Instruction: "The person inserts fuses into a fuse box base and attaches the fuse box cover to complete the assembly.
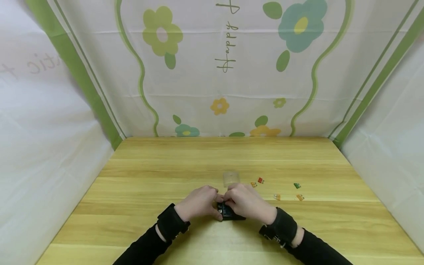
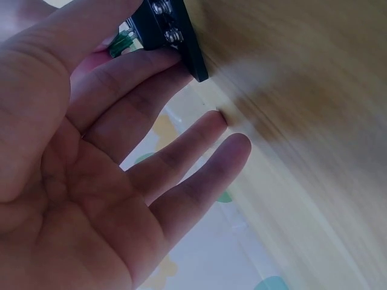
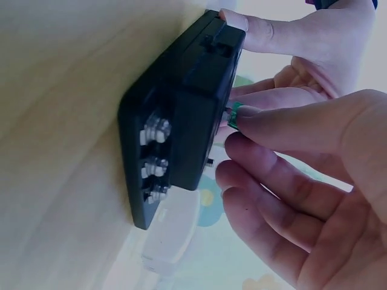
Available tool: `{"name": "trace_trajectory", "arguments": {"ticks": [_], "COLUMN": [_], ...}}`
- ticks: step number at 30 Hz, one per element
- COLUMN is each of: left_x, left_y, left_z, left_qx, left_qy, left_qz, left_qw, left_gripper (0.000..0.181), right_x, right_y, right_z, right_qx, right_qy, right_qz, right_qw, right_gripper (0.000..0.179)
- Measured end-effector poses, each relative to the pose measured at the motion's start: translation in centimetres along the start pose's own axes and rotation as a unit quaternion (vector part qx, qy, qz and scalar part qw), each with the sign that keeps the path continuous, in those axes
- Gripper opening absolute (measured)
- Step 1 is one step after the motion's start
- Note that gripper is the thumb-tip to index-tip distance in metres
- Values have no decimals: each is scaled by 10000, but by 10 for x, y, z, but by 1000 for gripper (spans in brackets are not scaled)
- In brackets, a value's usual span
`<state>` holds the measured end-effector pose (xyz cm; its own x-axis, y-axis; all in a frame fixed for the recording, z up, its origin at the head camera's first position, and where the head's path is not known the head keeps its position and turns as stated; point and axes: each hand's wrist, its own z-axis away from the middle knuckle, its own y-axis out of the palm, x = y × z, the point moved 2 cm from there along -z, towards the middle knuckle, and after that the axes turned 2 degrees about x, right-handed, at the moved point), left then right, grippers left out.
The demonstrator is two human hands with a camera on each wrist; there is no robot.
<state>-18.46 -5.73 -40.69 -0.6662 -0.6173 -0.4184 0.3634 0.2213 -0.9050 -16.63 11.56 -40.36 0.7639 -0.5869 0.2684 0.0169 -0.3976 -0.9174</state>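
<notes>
A person's right hand pinches a green fuse at the face of a black box, the left hand gripping its left end at a wooden table. Keeping the fuse square should help; whether its prongs are seated is hard to tell. Knuckles block the head view; a clear tub and five loose fuses lie nearby.

On the far floral cloth, the word "Happy" stands sideways in script, the next letter cut off. On the left cloth, faint mirrored letters are only partly legible.
</notes>
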Motion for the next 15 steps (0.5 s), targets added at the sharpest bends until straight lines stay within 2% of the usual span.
{"name": "trace_trajectory", "arguments": {"ticks": [8,15], "left_x": [3,5], "left_y": [1,2], "left_z": [-1,-2], "left_qx": [-12,-4], "left_qy": [27,45], "left_qz": [43,47], "left_qw": [10000,10000], "left_gripper": [43,46], "right_x": [-1,0], "right_y": [1,2], "right_z": [-1,-2], "right_qx": [-57,-135], "right_qy": [48,-107], "right_qz": [50,307], "right_qw": [10000,9994], "right_gripper": [10,13]}}
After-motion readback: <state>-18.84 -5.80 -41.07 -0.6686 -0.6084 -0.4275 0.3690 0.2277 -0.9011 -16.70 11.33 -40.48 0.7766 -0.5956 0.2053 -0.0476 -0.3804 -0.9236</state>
